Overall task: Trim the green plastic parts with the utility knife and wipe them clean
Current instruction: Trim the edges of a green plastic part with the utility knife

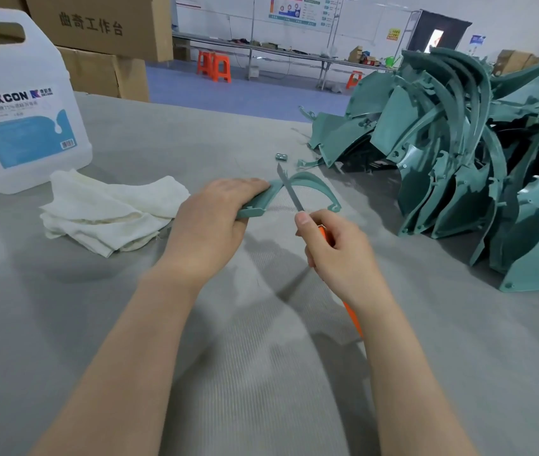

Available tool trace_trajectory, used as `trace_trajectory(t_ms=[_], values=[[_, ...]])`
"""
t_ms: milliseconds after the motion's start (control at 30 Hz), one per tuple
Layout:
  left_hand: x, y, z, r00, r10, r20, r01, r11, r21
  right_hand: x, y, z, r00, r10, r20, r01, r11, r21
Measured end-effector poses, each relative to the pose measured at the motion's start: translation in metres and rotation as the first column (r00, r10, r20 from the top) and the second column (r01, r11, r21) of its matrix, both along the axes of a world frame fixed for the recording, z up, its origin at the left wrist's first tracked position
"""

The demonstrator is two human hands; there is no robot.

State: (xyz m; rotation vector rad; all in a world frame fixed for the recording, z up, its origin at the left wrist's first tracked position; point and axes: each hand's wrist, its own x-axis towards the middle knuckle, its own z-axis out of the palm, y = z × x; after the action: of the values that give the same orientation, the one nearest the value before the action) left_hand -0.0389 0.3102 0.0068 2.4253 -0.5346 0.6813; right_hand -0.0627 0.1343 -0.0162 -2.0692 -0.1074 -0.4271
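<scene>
From where I watch, the curved green part (255, 211) in the middle is my marker. Far to its left and a bit behind stands a big white jug (21, 103) with a blue label. Just left of the part lies a crumpled white cloth (110, 209), ready for wiping. The left hand (209, 222) holds the part's left end, with the fingers laid over the top and the thumb, I think, tucked under it. The part arcs away to the right, over the grey counter (261, 373). The utility knife (291, 192) lies across the arc, its long thin blade touching the part near the held end. The right hand (337, 255) is wrapped tight round the orange handle, thumb pointing up toward the blade. A small grey-green bit (282, 156) lies on the counter just behind the part. To the right of the part and behind it is a big pile of green parts (458, 153), waiting. I think this part is light and thin, stiff but a little bendy, so the free end may wobble under the blade. It looks smooth and could slip. I would hold it close to the cut, fingers kept behind the blade.
</scene>
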Motion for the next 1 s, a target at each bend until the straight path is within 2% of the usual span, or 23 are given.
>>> trace_trajectory(t_ms=[233, 467, 567, 633, 733, 833, 900, 933, 1000], values=[[0.0, -0.002, 0.0, 0.995, -0.013, 0.099, 0.011, 1.0, 0.023, 0.001, -0.006, 0.0, 1.0, 0.002, -0.017, -0.001, 0.999, 0.041], [0.0, -0.002, -0.002, 0.988, -0.061, 0.139, 0.061, 0.998, 0.004, 0.003, -0.012, 0.002, 0.982, -0.179, -0.059, 0.18, 0.983, 0.021], [-0.002, -0.004, 0.001, 0.987, -0.074, 0.146, 0.076, 0.997, -0.012, 0.002, -0.011, 0.007, 0.976, -0.212, -0.059, 0.219, 0.962, 0.163], [-0.004, -0.008, 0.002, 0.985, -0.102, 0.143, 0.103, 0.995, -0.003, 0.0, -0.009, 0.011, 0.984, -0.159, -0.084, 0.177, 0.933, 0.312], [-0.01, -0.024, 0.004, 0.972, -0.177, 0.156, 0.166, 0.983, 0.08, -0.006, -0.008, 0.021, 0.992, -0.013, -0.127, 0.087, 0.799, 0.595], [-0.013, -0.038, -0.001, 0.945, -0.231, 0.233, 0.184, 0.961, 0.208, -0.009, -0.013, 0.026, 0.993, 0.004, -0.119, 0.083, 0.687, 0.722], [-0.009, -0.039, -0.006, 0.967, -0.127, 0.222, 0.072, 0.968, 0.24, -0.008, -0.015, 0.026, 0.993, -0.033, -0.116, 0.111, 0.641, 0.759], [-0.006, -0.036, -0.008, 0.983, -0.005, 0.183, -0.036, 0.975, 0.219, -0.008, -0.016, 0.026, 0.991, -0.055, -0.118, 0.126, 0.626, 0.769], [0.0, -0.024, -0.011, 0.967, 0.255, 0.026, -0.256, 0.965, 0.054, -0.008, -0.017, 0.025, 0.989, -0.099, -0.108, 0.146, 0.616, 0.774]])
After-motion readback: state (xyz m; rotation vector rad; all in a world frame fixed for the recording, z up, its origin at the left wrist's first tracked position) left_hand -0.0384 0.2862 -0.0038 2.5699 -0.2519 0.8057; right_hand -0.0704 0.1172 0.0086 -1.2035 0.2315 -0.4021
